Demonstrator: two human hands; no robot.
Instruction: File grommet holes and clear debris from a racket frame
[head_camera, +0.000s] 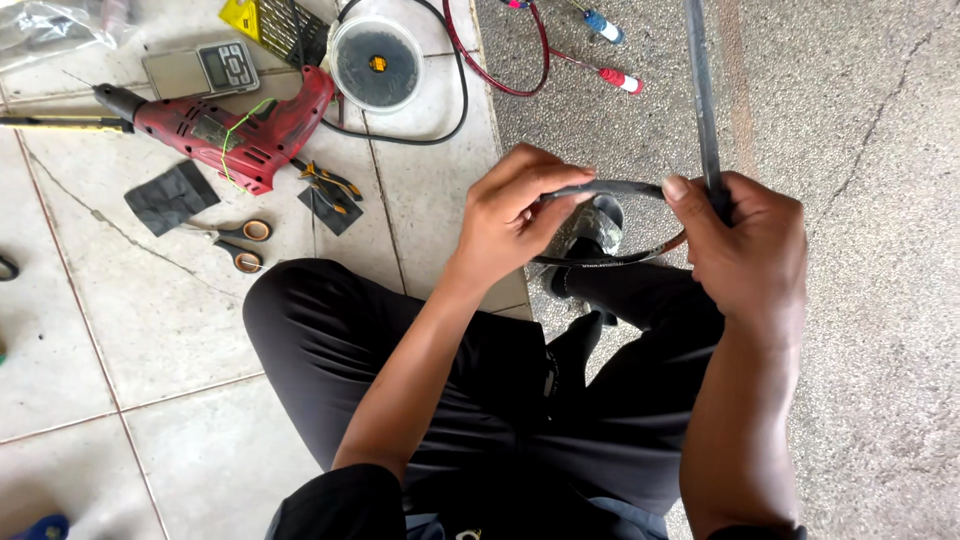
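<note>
Both hands meet above the knees: left hand (515, 215) pinches a bent black strip (610, 190), right hand (750, 250) grips its upright end. Open concrete right; red drill (235, 130) far left.

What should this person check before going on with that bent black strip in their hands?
1. Left hand grips the curved black strip: ok.
2. Right hand pinches the strip where its straight end rises: ok.
3. Strip free of cracks: cannot tell.
4. Red drill lies clear of both hands: ok.
5. Scissors on the tiles, away from the leg: ok.
6. Strip clear of the shoe: cannot tell.
</note>
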